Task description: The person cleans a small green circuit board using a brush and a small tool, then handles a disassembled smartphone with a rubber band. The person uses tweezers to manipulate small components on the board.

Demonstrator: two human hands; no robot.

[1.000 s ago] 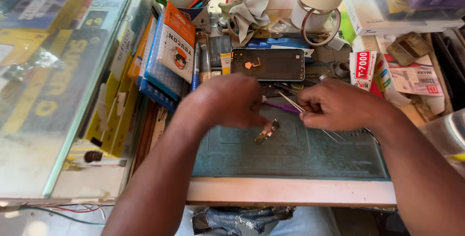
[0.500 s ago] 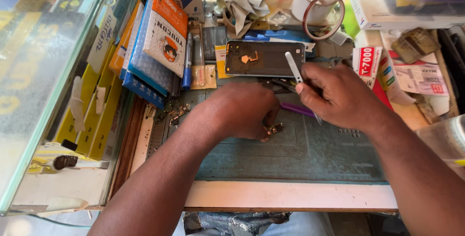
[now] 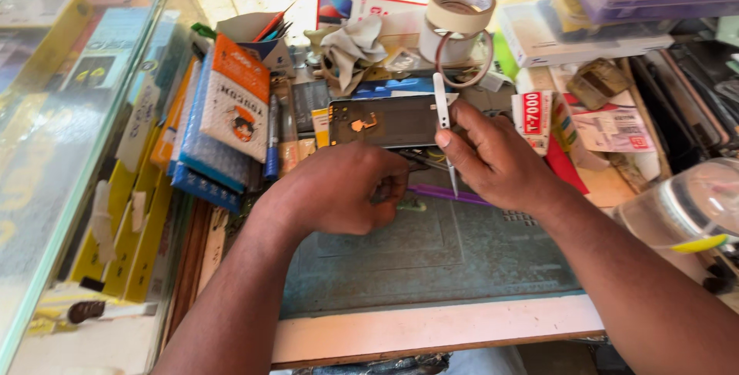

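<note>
Pinching white tweezers (image 3: 442,117), the right hand (image 3: 499,161) works tip-down; the left hand (image 3: 339,190) curls around a small part (image 3: 410,204). One slip could flick it into the clutter.

Grey-green mat (image 3: 462,256), white tweezers (image 3: 441,102), purple tool (image 3: 443,194).

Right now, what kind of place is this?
Probably a phone repair stall. An opened phone back panel lies by a green work mat, the right hand holds tweezers, and packaged accessories stand stacked beside a glass counter.
</note>
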